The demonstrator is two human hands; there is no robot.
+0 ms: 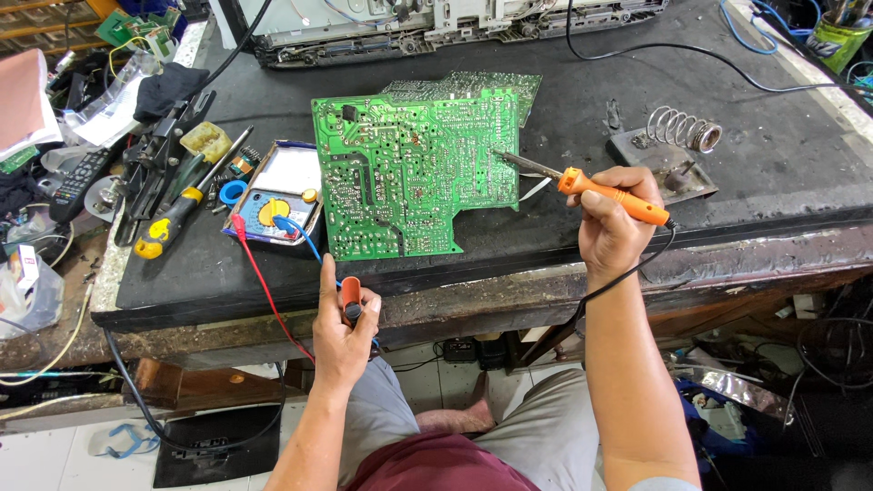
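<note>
Obs.: Person seated at the dark, worn bench (782, 155). Right hand (611, 223) closed around the orange-handled soldering iron (611, 194), fingers wrapped on the grip; metal tip lies at the right edge of the green printed circuit board (414, 173), solder side up. Iron's black cord drops from the handle over the near bench edge.

Left hand (341, 332) at the near edge of the bench, fingers curled around a red probe handle (350, 300), thumb up alongside it. Red and blue leads run from there up to the blue-cased meter with yellow dial (273, 205), which sits just left of the board.

Board lies flat mid-bench, partly over a second green board behind it. Coiled wire iron stand on a metal plate (677, 145) is right of the board, far of the right hand. Yellow-and-black handled screwdriver (173, 218) lies left of the meter.
</note>
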